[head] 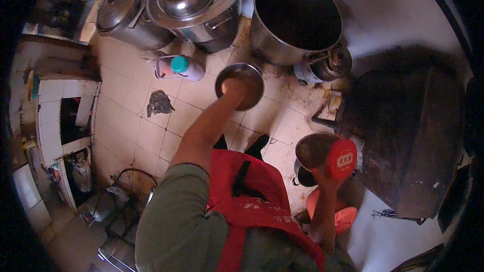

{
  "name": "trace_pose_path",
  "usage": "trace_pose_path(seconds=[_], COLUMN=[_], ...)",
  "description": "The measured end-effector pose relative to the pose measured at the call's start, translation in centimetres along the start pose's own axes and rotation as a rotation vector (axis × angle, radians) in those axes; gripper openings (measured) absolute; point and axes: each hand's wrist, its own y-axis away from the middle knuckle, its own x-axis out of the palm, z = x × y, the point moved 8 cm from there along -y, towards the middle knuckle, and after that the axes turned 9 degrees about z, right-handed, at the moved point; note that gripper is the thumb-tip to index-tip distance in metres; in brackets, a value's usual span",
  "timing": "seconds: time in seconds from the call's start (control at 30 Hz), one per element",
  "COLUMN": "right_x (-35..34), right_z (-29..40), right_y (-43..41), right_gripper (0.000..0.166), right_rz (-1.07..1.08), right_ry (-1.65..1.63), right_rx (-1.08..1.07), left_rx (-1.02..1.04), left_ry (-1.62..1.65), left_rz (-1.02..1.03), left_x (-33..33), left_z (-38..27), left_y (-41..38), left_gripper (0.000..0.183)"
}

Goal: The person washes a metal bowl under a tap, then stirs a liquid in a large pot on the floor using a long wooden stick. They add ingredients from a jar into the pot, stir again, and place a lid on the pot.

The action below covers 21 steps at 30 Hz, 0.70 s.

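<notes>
My left hand [235,87] reaches down into a round metal pot [261,92] on the tiled floor. Its fingertips are lost in the dim interior, and whether they grip anything cannot be told. Off to the right, my right hand [322,175] is raised and holds a red, rounded, flat-looking item [341,158] that bears writing. Behind that item, and partly covered by it, stands another metal pot [310,151] with a dark inside. My red apron [253,185] hangs between the two arms.
Large steel pots stand at the back: one with a lid [117,5], one under a broad cover [189,0], one uncovered [261,34]. Nearby are a teal-capped plastic container [194,71] and a small metal canister [338,62]. Dark crumpled material [160,103] lies on the tiles.
</notes>
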Motion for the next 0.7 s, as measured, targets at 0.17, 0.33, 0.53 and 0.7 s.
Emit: trace_pose_path(seconds=[0.17,0.33,0.53,0.7], right_x=[0.2,1.5,2.7,3.4], right_z=[0.0,0.8,1.9,2.4], right_y=[0.4,-0.2,-1.1,-1.4], right_gripper=[0.095,0.096,0.097,0.097], right_rz=[-0.001,0.010,0.034,0.068], right_ry=[-0.038,-0.055,-0.081,-0.090], right_rx=[-0.002,-0.026,-0.053,-0.074], left_rx=[0.321,0.145,0.242,0.141], left_ry=[0.012,-0.207,0.051,-0.263], left_rz=[0.043,0.209,-0.087,0.373], left_x=[4.7,-4.0,1.9,-2.6], left_z=[-1.4,2.6,-3.9,5.3], left_y=[7.8,1.4,7.0,4.2], left_gripper=[0.019,0.023,0.030,0.035])
